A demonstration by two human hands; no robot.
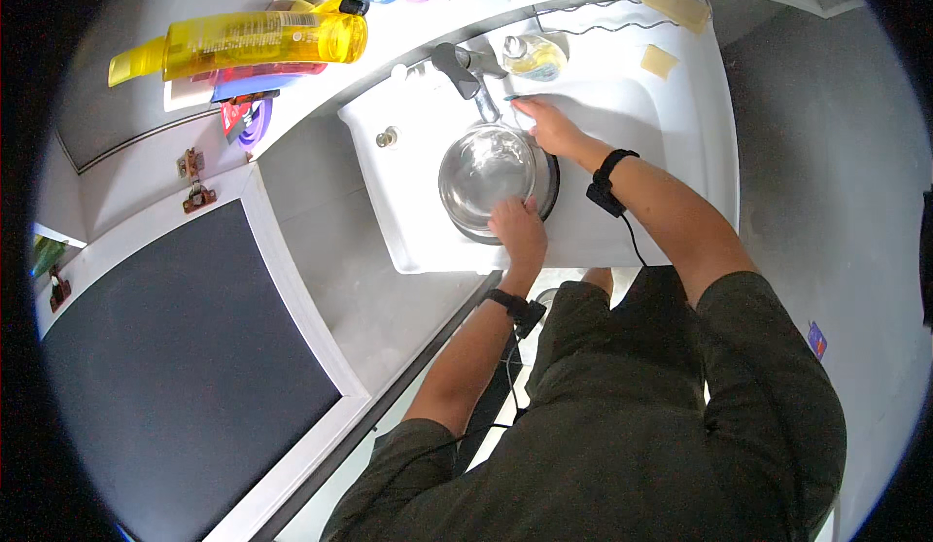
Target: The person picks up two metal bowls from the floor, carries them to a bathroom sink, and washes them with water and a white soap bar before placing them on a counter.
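A round shiny metal bowl (483,177) sits in the white sink (622,211) under the grey faucet (466,66). A dark-rimmed round thing (553,187) shows beneath its right and near edges; I cannot tell what it is. My left hand (520,229) has its fingers curled over the bowl's near rim. Beyond the bowl, to the right of the faucet's spout, my right hand (556,129) has its fingers drawn together. A small dark green edge (512,98) shows at its fingertips, too little to name.
Behind my right hand stands a clear pump bottle (536,57) of yellowish liquid. Two yellow sponge pieces, a larger one (675,9) and a smaller one (659,61), lie at the back right. A yellow bottle (262,38) is on the upper-left shelf, above an open cabinet door (194,367).
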